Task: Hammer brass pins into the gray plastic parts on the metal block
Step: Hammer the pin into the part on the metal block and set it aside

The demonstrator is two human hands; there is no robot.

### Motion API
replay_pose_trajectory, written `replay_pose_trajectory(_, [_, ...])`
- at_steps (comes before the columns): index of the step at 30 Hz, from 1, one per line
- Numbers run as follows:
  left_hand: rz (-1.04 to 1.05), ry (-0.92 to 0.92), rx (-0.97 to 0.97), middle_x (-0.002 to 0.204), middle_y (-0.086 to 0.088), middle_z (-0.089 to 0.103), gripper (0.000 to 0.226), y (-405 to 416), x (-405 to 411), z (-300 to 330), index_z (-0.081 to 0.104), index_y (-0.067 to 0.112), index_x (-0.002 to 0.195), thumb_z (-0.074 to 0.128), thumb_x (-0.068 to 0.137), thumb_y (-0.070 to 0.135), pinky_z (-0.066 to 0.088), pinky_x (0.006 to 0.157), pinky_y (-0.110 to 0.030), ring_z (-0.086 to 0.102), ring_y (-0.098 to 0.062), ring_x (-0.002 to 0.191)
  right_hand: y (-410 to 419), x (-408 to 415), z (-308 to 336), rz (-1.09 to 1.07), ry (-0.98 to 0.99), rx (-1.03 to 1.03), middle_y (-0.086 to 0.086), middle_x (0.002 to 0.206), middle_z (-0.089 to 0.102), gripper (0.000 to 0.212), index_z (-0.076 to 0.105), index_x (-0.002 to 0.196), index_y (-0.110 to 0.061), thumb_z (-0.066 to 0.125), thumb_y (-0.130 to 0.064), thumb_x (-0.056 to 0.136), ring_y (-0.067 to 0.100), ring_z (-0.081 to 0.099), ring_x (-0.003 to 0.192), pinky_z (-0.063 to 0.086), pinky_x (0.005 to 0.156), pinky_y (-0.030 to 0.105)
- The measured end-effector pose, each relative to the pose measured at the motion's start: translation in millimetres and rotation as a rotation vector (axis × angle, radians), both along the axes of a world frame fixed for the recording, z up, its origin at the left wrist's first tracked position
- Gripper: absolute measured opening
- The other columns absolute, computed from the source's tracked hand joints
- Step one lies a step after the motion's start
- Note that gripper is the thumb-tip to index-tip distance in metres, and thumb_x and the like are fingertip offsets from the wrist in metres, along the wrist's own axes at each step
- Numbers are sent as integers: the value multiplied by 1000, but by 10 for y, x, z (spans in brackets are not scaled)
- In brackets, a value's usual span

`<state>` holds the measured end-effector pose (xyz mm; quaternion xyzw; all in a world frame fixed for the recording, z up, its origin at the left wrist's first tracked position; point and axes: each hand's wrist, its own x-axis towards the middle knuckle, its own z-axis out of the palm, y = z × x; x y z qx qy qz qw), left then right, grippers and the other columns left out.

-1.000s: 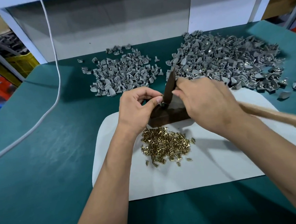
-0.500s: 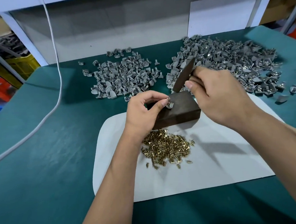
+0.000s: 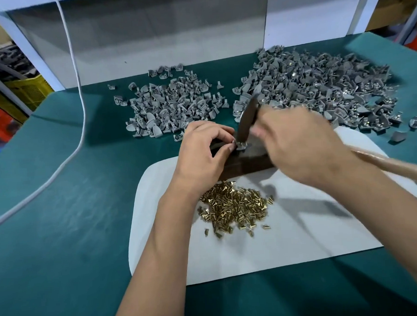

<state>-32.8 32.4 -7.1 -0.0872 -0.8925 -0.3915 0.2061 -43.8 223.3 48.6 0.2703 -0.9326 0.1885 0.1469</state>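
A dark metal block (image 3: pixel 251 164) stands on the white mat (image 3: pixel 291 238) at the table's middle. My left hand (image 3: pixel 202 155) pinches a small gray plastic part (image 3: pixel 242 146) on the block's top. My right hand (image 3: pixel 298 143), blurred by motion, grips a hammer close to its head; the dark head (image 3: pixel 247 120) is down on the part, and the wooden handle (image 3: pixel 396 163) runs out to the right. A heap of brass pins (image 3: pixel 234 207) lies on the mat just in front of the block.
Two heaps of gray plastic parts lie behind the block on the green table: a smaller one (image 3: pixel 173 106) at the left and a larger one (image 3: pixel 320 89) at the right. A white cable (image 3: pixel 78 97) hangs down and runs across the table's left side.
The hammer head was down one second ago, lifted off half a second ago, and has come down onto the part again. My left hand has kept its pinch on the part.
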Motion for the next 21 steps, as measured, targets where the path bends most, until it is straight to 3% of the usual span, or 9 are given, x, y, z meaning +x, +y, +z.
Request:
replay_pose_trajectory(3, [7, 10, -16, 100, 15, 67, 9, 12, 12, 7, 77, 14, 87, 78, 85, 5, 41, 101, -29, 51, -12, 112, -42, -16, 57, -11, -6, 182, 11, 93, 69, 21, 54, 115, -24, 42, -39, 106, 38, 64, 85, 50, 72, 43])
replay_pose_trajectory(7, [21, 14, 1, 103, 12, 72, 8, 10, -8, -14, 77, 14, 86, 79, 85, 6, 42, 103, -31, 54, -14, 115, -8, -7, 138, 17, 147, -53, 8, 84, 69, 23, 58, 110, -19, 44, -36, 105, 35, 63, 73, 47, 63, 38])
replay_pose_trajectory(11, [11, 5, -4, 104, 11, 71, 9, 1, 5, -9, 77, 14, 88, 78, 86, 5, 41, 104, -35, 52, -15, 114, -45, -10, 62, -29, -46, 158, 12, 91, 68, 21, 55, 115, -26, 43, -39, 106, 39, 64, 84, 52, 73, 43])
replay_pose_trajectory(16, [27, 7, 1, 107, 9, 73, 6, 3, -6, -8, 79, 13, 88, 79, 85, 9, 40, 105, -33, 53, -14, 116, -6, -21, 87, -31, 105, -41, 7, 80, 65, 20, 57, 111, -21, 45, -36, 106, 35, 60, 69, 45, 61, 37])
replay_pose_trajectory(19, [22, -3, -6, 108, 7, 73, 5, 9, 4, 5, 78, 12, 89, 79, 86, 8, 40, 104, -32, 52, -14, 115, -32, -11, 32, -50, -33, 172, 11, 90, 67, 20, 54, 114, -24, 42, -38, 107, 39, 63, 83, 47, 69, 41])
replay_pose_trajectory(21, [27, -8, -5, 108, 6, 74, 5, 15, 11, 9, 79, 12, 89, 79, 86, 8, 40, 105, -33, 53, -17, 117, -6, -38, 116, -36, 15, 188, 7, 87, 64, 18, 55, 109, -26, 42, -38, 106, 36, 62, 81, 41, 67, 39])
